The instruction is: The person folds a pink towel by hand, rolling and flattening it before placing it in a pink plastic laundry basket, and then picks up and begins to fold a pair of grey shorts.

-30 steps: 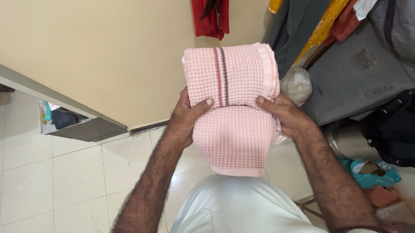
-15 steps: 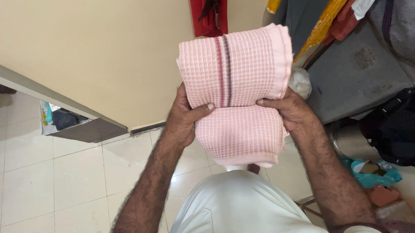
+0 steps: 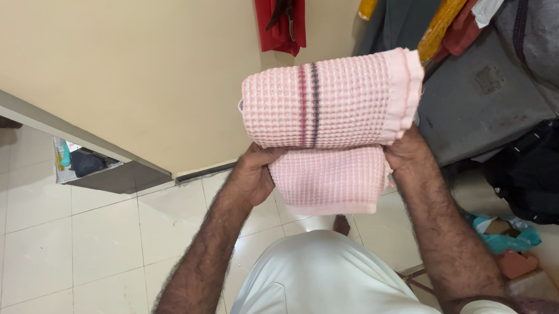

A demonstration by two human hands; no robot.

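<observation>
I hold a folded pink waffle-weave towel [image 3: 331, 109] with a dark red and grey stripe in front of my chest, above the floor. Its upper half is folded over toward me and covers most of my fingers. My left hand [image 3: 254, 171] grips the towel's left side from below. My right hand [image 3: 407, 149] grips its right side, mostly hidden behind the fold. A lower layer of the towel [image 3: 328, 180] hangs between my hands.
A cream wall [image 3: 122, 58] stands ahead, with a red garment [image 3: 281, 21] hanging on it. Grey and yellow cloths and a dark bag [image 3: 533, 172] pile up at the right. A steel pot and teal scraps [image 3: 500, 236] lie on the white tiled floor [image 3: 60, 242].
The towel's top half has folded further down toward me and shifted right, now hiding my thumbs. The hanging lower part has shortened. My hands have risen slightly.
</observation>
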